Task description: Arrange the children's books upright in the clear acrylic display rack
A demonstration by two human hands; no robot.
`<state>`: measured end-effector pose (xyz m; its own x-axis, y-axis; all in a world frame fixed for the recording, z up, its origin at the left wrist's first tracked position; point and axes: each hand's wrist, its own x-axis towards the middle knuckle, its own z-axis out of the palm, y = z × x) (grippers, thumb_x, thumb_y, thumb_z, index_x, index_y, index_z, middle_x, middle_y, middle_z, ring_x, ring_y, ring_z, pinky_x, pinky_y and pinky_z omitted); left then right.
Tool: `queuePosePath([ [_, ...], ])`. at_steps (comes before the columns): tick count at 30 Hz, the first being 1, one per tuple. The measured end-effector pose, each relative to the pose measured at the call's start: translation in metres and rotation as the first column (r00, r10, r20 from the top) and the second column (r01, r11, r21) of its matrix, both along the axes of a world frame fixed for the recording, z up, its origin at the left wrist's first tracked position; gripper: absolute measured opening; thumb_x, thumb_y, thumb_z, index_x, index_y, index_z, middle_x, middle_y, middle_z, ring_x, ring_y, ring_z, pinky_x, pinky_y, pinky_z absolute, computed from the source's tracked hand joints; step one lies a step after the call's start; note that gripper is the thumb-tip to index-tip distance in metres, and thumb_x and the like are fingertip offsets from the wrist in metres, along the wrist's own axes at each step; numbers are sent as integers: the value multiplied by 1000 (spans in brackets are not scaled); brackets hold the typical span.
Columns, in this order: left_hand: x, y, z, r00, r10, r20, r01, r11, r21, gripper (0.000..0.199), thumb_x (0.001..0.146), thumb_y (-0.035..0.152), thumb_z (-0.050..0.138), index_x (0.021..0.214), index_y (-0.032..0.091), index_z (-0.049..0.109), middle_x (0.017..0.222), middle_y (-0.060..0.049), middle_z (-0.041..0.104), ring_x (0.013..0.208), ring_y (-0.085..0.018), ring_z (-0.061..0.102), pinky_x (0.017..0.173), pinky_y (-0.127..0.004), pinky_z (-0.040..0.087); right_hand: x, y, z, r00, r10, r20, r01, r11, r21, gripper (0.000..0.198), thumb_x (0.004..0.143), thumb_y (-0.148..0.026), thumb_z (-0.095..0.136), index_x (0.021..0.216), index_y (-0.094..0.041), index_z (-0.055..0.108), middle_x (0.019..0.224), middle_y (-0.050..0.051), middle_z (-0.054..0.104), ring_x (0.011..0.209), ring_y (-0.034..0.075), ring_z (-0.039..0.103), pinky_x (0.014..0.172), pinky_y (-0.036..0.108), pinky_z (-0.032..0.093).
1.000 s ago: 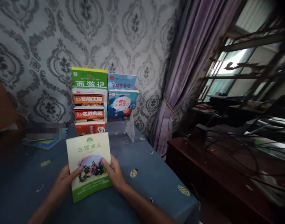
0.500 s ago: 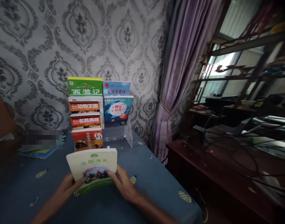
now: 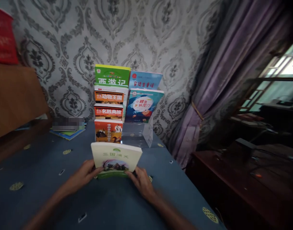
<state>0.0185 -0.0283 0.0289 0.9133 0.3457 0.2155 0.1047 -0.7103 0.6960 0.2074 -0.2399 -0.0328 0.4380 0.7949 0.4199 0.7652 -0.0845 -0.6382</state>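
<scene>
A cream-and-green book (image 3: 116, 158) is just in front of the clear rack (image 3: 149, 135), on the person's side, its illustrated cover turned toward the person. The left hand (image 3: 85, 172) has its grip on the book's left edge, thumb on the cover; the right hand (image 3: 142, 183) has its grip on the lower right edge, thumb likewise on the front. Whether the book's lower edge touches the bench (image 3: 108, 207) cannot be told.

In the left column of the rack, nearest the held book, is a red-orange book (image 3: 108, 131); above and behind it come a red-banded book (image 3: 108, 111), an orange-banded book (image 3: 109, 97) and, topmost, a green book (image 3: 112, 76) with a yellow upper edge. In the rack's right column, a dark blue book (image 3: 143, 107) is in front of a light blue book (image 3: 146, 80).

Left of the rack lies a low stack of books (image 3: 71, 134), its top blurred out. A blue cloth with pineapple prints covers the bench beneath the rack. Behind the rack is patterned wallpaper (image 3: 134, 35); to its right are a tied purple curtain (image 3: 186, 140) and dark red furniture (image 3: 223, 182).
</scene>
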Motion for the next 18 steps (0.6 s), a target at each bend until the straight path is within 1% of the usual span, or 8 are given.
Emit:
queuePosePath([
  [2, -2, 0, 0, 999, -40, -11, 40, 999, -7, 44, 92, 51, 47, 107, 19, 74, 98, -9, 76, 87, -25, 67, 79, -36, 55, 0, 1, 0, 1000, 9, 21, -10, 999, 33, 30, 102, -40, 49, 114, -23, 71, 99, 7, 78, 89, 26, 72, 81, 34, 55],
  [4, -4, 1, -3, 999, -23, -23, 23, 1000, 7, 45, 93, 51, 47, 106, 18, 73, 98, -10, 75, 88, -25, 67, 79, -36, 54, -1, 1, 2, 1000, 19, 19, -20, 999, 46, 28, 101, -40, 50, 112, -25, 71, 100, 6, 78, 89, 26, 72, 81, 34, 55],
  [6, -6, 3, -7, 999, 22, -31, -20, 999, 42, 45, 93, 54, 46, 98, 19, 74, 93, -9, 74, 86, -25, 66, 79, -36, 54, -2, 0, 4, 1000, 31, 1, -31, 999, 30, 26, 101, -39, 51, 111, -26, 72, 99, 5, 78, 88, 25, 72, 80, 33, 55],
  [8, -7, 4, -10, 999, 33, -34, -30, 997, 66, 45, 93, 56, 46, 93, 20, 74, 88, -7, 73, 85, -25, 65, 77, -35, 54, -3, -2, 7, 999, 31, -9, -31, 999, 14, 25, 101, -38, 52, 111, -26, 72, 100, 4, 78, 89, 23, 72, 81, 32, 55],
  [11, -4, 5, -9, 1000, 0, -19, 1, 998, 67, 45, 93, 57, 46, 98, 22, 74, 85, -6, 73, 79, -24, 65, 74, -33, 54, -2, -3, 8, 999, 33, -7, -33, 999, -11, 27, 102, -38, 51, 113, -25, 71, 104, 5, 77, 94, 23, 71, 85, 32, 54],
  [13, -2, 3, -6, 1000, 3, -28, -1, 998, 63, 46, 92, 57, 46, 99, 21, 74, 84, -6, 73, 78, -24, 64, 73, -34, 54, -1, -4, 8, 999, 32, -14, -33, 999, -35, 28, 102, -38, 50, 114, -25, 71, 106, 5, 77, 95, 24, 71, 87, 33, 54],
  [15, -1, 0, -2, 998, 31, -56, -28, 998, 56, 45, 92, 57, 47, 98, 21, 74, 87, -6, 74, 82, -25, 65, 76, -35, 54, -1, -4, 7, 1000, 12, -23, -13, 999, -44, 30, 101, -41, 49, 113, -25, 72, 105, 6, 77, 95, 25, 71, 87, 34, 55],
  [18, -2, -4, 4, 996, 36, -81, -33, 999, 31, 44, 92, 53, 47, 105, 21, 73, 98, -7, 75, 94, -26, 65, 86, -37, 54, 0, -4, 3, 999, -20, -32, 19, 999, -41, 36, 101, -49, 47, 111, -27, 73, 104, 7, 78, 97, 27, 72, 88, 37, 57],
])
